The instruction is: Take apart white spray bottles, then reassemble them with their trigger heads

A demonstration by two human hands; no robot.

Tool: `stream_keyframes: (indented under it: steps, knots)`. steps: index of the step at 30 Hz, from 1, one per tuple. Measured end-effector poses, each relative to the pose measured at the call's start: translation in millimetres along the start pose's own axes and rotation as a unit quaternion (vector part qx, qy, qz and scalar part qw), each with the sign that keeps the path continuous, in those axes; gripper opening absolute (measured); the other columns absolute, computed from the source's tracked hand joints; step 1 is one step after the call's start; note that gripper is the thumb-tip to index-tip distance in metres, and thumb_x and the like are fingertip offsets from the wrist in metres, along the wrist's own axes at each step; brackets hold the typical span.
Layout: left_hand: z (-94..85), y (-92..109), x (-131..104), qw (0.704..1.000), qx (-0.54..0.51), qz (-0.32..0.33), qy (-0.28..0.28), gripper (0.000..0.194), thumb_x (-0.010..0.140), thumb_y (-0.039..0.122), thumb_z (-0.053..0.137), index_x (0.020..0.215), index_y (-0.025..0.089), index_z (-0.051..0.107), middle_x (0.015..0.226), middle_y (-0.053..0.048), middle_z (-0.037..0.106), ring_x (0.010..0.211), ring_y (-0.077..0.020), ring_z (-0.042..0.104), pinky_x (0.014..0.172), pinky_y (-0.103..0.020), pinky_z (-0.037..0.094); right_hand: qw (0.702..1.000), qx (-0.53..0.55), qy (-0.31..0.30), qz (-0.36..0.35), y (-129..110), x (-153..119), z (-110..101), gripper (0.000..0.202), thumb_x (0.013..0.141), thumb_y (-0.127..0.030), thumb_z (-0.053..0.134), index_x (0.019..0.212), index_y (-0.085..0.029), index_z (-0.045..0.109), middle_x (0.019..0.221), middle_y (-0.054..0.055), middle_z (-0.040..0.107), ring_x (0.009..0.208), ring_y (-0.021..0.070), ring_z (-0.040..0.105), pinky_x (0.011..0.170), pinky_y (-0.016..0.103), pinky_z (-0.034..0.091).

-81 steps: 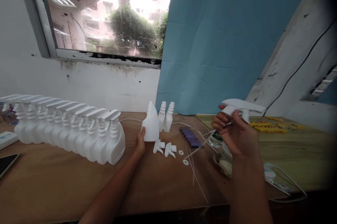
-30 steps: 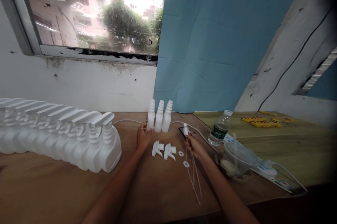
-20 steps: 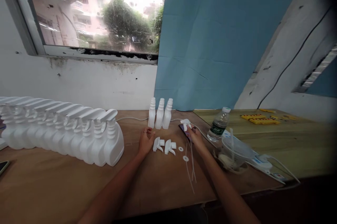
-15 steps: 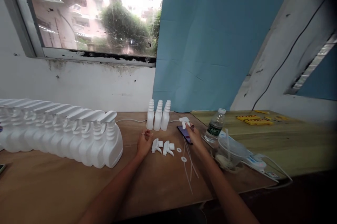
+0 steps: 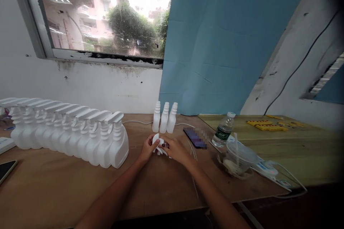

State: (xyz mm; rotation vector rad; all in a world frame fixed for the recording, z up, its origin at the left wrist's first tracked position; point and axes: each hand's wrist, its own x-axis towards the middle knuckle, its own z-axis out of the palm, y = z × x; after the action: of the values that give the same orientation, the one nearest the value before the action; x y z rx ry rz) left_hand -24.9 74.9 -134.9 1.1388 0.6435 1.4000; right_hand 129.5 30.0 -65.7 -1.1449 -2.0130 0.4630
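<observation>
In front of me both hands meet around a white spray trigger head. My left hand is closed on its left side, thumb against it. My right hand grips it from the right, with fingers bent over it. White parts just below are mostly covered by the hands. Beyond them stand three white bottles without spray heads. Thin white tubes lie right of my right hand, partly behind the forearm.
Several white bottles with spray heads line up at left. A phone, a water bottle, a plastic bowl and a power strip lie to the right. Another phone rests at far left.
My right hand has come left from beside the phone, bringing the spray trigger head to my left hand. Both hands now hold it. The view has shifted slightly left.
</observation>
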Motion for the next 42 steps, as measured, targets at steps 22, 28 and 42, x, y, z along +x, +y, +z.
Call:
stream_keyframes:
  steps: [22, 28, 42]
  knots:
    - [-10.1, -13, 12, 0.993, 0.024, -0.079, 0.087, 0.039, 0.078, 0.052, 0.064, 0.072, 0.016, 0.051, 0.050, 0.007, 0.050, 0.035, -0.0051, 0.040, 0.033, -0.017, 0.025, 0.969, 0.201, 0.126, 0.070, -4, -30, 24, 0.016, 0.083, -0.034, 0.063, 0.088, -0.018, 0.064, 0.077, 0.002, 0.066, 0.066, 0.0157, 0.061, 0.064, 0.025, 0.047]
    - [-7.5, -16, 12, 0.993, 0.050, -0.077, 0.078, 0.033, 0.081, 0.042, 0.066, 0.071, 0.015, 0.052, 0.053, 0.008, 0.049, 0.038, -0.0038, 0.039, 0.036, -0.016, 0.027, 0.985, 0.123, 0.110, 0.050, -6, -30, 22, 0.011, 0.082, -0.025, 0.059, 0.074, -0.019, 0.063, 0.071, 0.001, 0.065, 0.066, 0.0159, 0.058, 0.065, 0.025, 0.042]
    - [-12.2, -13, 13, 0.990, -0.009, -0.127, 0.056, 0.025, 0.094, 0.033, 0.055, 0.080, 0.012, 0.057, 0.062, 0.006, 0.050, 0.045, -0.0044, 0.042, 0.042, -0.017, 0.037, 0.953, 0.271, 0.090, 0.104, -9, -24, 34, 0.030, 0.085, -0.044, 0.057, 0.072, -0.018, 0.062, 0.070, 0.004, 0.068, 0.061, 0.0183, 0.065, 0.061, 0.030, 0.052]
